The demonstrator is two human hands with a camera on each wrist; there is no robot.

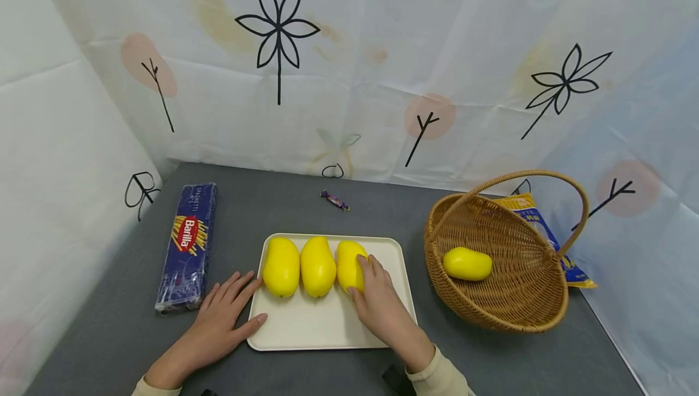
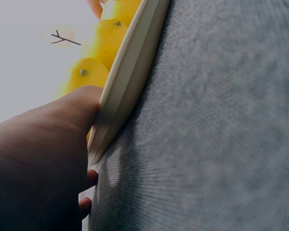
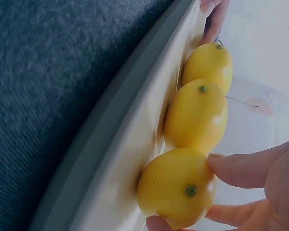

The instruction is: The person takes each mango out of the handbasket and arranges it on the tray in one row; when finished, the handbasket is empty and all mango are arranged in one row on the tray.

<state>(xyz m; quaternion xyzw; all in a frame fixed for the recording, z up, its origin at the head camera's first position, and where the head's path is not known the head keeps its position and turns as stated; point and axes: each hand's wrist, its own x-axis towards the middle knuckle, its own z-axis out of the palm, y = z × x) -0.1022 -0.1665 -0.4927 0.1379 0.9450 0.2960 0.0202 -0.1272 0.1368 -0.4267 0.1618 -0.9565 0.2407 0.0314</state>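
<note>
Three yellow mangoes stand in a row on a cream tray (image 1: 311, 335): a left mango (image 1: 281, 268), a middle mango (image 1: 318, 267) and a right mango (image 1: 349, 262). My right hand (image 1: 382, 302) holds the right mango, thumb on one side and fingers on the other, as the right wrist view shows of this mango (image 3: 176, 187). It rests on the tray. My left hand (image 1: 224, 317) lies at the tray's left edge with fingers spread, the thumb over the rim. A fourth mango (image 1: 467, 264) lies in a wicker basket (image 1: 513, 299) on the right.
A blue spaghetti pack (image 1: 188, 244) lies at the left of the grey table (image 1: 262, 202). A small wrapped candy (image 1: 335, 201) sits behind the tray. Behind the basket leans a blue and yellow bag (image 1: 576, 275). The basket's tall handle (image 1: 570, 181) arches above it. Patterned cloth (image 1: 355, 68) hangs behind.
</note>
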